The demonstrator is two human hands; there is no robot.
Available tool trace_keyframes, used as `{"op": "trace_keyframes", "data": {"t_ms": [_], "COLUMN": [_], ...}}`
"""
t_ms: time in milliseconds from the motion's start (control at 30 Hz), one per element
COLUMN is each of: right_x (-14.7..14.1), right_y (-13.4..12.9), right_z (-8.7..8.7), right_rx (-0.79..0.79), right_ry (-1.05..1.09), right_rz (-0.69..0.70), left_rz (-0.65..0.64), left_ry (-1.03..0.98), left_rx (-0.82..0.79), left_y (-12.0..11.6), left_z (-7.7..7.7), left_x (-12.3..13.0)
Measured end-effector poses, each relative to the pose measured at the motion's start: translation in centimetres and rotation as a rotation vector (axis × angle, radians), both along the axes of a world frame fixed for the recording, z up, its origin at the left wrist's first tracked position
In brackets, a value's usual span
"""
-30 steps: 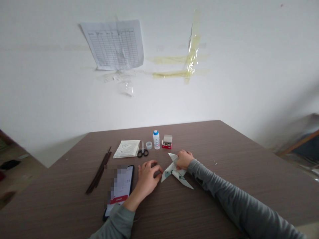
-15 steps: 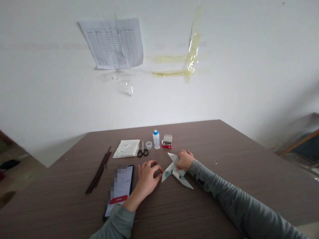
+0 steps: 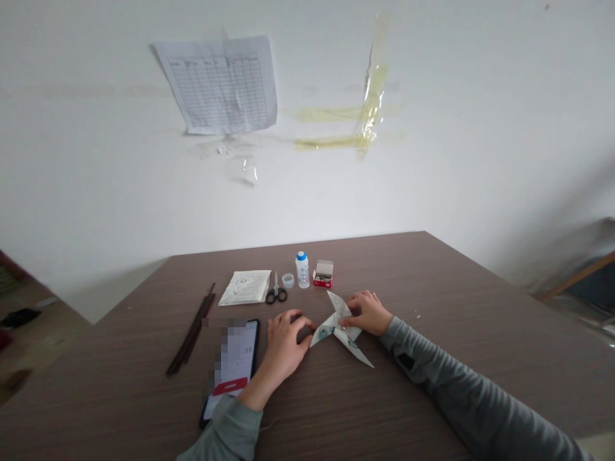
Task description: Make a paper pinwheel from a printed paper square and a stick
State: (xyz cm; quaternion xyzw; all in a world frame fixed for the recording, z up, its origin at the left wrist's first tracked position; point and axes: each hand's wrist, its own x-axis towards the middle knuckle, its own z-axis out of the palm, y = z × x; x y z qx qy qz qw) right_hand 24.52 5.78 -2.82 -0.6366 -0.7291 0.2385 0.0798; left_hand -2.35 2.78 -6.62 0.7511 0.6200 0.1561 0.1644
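The phone (image 3: 235,370), lying at eight o'clock from the paper pinwheel (image 3: 332,326), is showing a partly pixelated screen; the left sleeve (image 3: 230,428) is covering its near corner. The right hand (image 3: 373,313), at two o'clock, is hiding some folds. Since half a second ago it is reaching less far in, baring a shiny speck mid-pinwheel. Its fingers are bending half open, the thumb touching paper; the left hand (image 3: 284,344), at nine, is curving loosely by a blade tip. Whether either is gripping, I cannot tell. The pointed, printed blades are resting on wood-grained tabletop (image 3: 312,419).
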Motion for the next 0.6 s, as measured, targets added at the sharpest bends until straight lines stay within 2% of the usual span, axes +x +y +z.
{"op": "trace_keyframes", "data": {"t_ms": [267,600], "right_x": [-0.06,-0.68], "right_y": [0.50,0.44], "right_z": [-0.78,-0.41], "right_rx": [0.005,-0.018], "right_ry": [-0.023,0.027], "right_rz": [-0.032,-0.105], "left_rz": [0.013,0.008], "left_ry": [0.022,0.027], "left_rx": [-0.020,0.013], "left_y": [-0.14,0.05], "left_z": [0.19,-0.31], "left_x": [0.11,0.08]}}
